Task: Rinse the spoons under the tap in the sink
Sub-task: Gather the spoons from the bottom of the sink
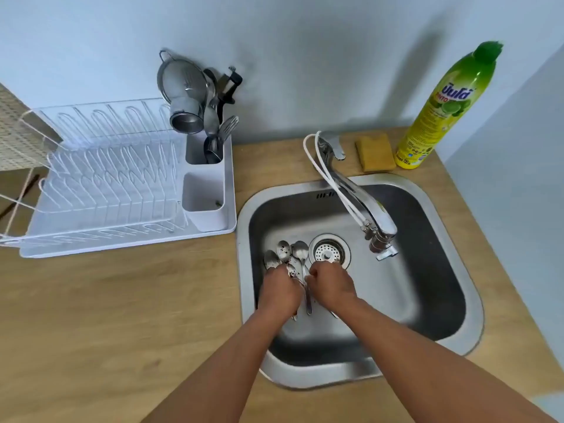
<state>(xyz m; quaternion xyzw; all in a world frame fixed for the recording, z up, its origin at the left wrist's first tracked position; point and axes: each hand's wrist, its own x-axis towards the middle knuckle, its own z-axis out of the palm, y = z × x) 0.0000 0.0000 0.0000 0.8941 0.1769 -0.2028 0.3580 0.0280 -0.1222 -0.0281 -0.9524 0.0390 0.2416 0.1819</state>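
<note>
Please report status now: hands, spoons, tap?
Both hands, left hand and right hand, on spoons in sink. Spoons speckled, beside drain. Tap apart, no water seen.

The scene is bright and evenly lit by soft, diffuse light. The green dish soap bottle [439, 108] throws a broad, soft-edged shadow on the wall to its left, so light seems to come from the bottle's right. The steel sink [457, 300] shows pale reflections on its floor and dark bands along its walls, without harsh glare; a bright highlight runs along the tap [366, 203] above it. Wide-angle distortion bends the desk [106, 315] edges and leans the bottle inward. Fine detail is soft and slightly smeared throughout, most visibly on the wire dish rack [106, 178] left of the sink.
</note>
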